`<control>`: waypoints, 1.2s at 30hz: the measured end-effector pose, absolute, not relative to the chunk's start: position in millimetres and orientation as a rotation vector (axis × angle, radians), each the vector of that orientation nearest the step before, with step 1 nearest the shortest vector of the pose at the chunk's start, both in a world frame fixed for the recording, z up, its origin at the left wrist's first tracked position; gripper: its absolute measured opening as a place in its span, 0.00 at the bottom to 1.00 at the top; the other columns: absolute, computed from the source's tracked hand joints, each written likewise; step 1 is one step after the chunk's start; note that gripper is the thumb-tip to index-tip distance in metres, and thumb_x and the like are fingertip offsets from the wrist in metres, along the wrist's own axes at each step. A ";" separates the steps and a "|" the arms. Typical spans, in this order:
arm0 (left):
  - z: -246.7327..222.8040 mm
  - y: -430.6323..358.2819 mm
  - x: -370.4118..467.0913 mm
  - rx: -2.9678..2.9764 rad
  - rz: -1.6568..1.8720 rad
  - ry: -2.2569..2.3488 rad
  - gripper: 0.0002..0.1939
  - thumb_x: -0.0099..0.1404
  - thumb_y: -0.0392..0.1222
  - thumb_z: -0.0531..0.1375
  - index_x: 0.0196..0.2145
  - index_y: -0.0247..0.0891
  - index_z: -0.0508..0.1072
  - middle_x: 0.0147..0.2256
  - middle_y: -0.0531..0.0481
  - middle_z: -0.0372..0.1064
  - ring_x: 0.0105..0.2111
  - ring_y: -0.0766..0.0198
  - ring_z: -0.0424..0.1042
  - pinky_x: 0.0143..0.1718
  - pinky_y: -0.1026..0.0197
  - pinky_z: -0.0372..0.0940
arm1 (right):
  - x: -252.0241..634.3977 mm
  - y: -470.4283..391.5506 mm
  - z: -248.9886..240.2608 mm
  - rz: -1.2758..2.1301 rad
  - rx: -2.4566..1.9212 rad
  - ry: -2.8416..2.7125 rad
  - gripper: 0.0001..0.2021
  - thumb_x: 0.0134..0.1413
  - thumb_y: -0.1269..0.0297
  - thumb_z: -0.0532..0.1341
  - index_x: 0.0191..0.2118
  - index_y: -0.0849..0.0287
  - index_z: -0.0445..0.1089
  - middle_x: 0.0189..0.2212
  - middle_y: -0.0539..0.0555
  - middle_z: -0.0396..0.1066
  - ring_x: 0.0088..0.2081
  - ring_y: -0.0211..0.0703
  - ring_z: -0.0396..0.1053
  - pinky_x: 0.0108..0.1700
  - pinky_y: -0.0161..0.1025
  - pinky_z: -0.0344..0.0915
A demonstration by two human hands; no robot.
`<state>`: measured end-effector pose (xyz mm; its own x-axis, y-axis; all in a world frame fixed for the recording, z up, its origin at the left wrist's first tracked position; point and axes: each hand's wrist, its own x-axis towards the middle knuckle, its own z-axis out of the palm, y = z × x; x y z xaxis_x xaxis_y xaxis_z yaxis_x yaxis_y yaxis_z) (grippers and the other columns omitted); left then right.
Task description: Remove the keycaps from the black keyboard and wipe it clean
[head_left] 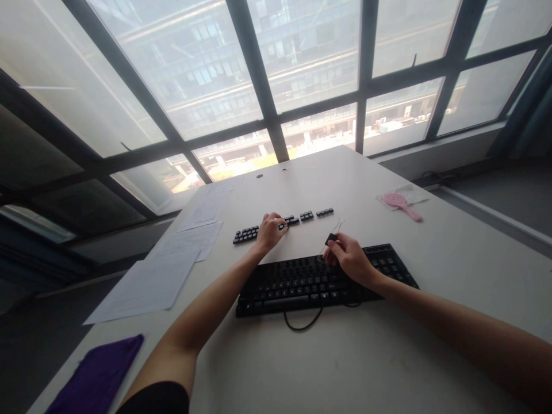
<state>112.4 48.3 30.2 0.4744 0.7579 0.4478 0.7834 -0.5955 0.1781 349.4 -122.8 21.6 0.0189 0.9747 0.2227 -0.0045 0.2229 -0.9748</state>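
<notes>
My left hand [270, 231] reaches over a line of loose black keycaps [246, 234] laid out behind the keyboard. Its thumb and fingers close on one keycap [282, 226]. Above the back part of the black keyboard [284, 290], my right hand [348, 257] grips a wire keycap puller [331, 238] by its small black handle. Thin wire loops stick out from both ends of the puller. Part of the keyboard's right half is hidden under my right hand and forearm. The upper rows of the keyboard look bare of caps, while lower rows show lettered keys.
More keycap groups [306, 216] continue to the right of my left hand. Paper sheets [142, 290] and a purple cloth [97, 376] lie at the left. A pink hairbrush [401, 204] rests on clear plastic at the right. A black cable [302, 329] loops in front of the keyboard.
</notes>
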 end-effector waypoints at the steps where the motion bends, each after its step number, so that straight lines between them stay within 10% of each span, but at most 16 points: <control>1: 33.4 46.9 112.3 -2.646 -0.771 -1.391 0.06 0.60 0.37 0.64 0.36 0.39 0.80 0.41 0.45 0.70 0.45 0.54 0.65 0.51 0.52 0.65 | 349.9 -122.5 22.6 1.018 -1.041 -1.269 0.12 0.63 0.54 0.56 0.34 0.57 0.63 0.25 0.52 0.74 0.24 0.41 0.70 0.25 0.37 0.64; 15: 51.6 -110.6 175.3 -3.162 -0.807 -1.202 0.10 0.68 0.33 0.53 0.41 0.39 0.74 0.37 0.46 0.73 0.38 0.59 0.71 0.41 0.59 0.66 | 365.5 -134.4 32.1 0.725 -1.190 -1.600 0.11 0.61 0.65 0.56 0.27 0.57 0.66 0.21 0.48 0.66 0.25 0.41 0.64 0.31 0.38 0.60; 36: 39.6 -116.1 174.9 -3.260 -0.881 -1.134 0.05 0.58 0.34 0.61 0.34 0.39 0.74 0.36 0.46 0.69 0.39 0.57 0.69 0.44 0.57 0.66 | 363.2 -146.3 23.8 0.415 -1.025 -2.084 0.08 0.60 0.71 0.54 0.30 0.57 0.65 0.26 0.52 0.68 0.26 0.40 0.60 0.31 0.37 0.55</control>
<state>174.9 -116.1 39.6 0.6892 0.6582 0.3031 0.4565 -0.7192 0.5239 363.2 -146.3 23.8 -0.3862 0.7800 0.4924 0.5320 0.6244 -0.5719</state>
